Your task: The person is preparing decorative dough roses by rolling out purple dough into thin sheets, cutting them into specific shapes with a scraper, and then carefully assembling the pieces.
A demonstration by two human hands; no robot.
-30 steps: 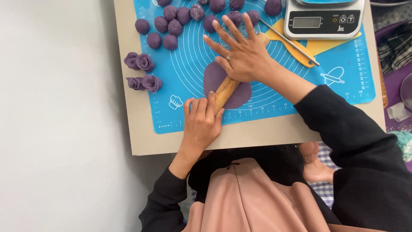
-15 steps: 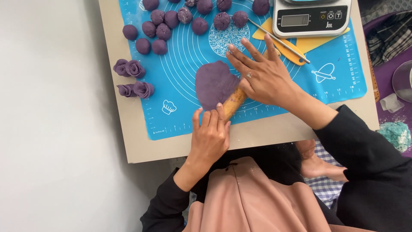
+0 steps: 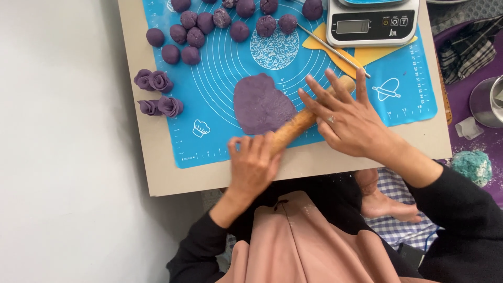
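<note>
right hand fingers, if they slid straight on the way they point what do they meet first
The right hand points up the blue mat; its fingertips would probably first meet the thin metal stick on the yellow scraper, then the scale.

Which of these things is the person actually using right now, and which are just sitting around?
In use:
left hand
right hand
rolling pin
flattened purple dough
blue mat

Lying about:
dough balls
dough roses
scale
yellow scraper
metal stick
metal cup
</note>
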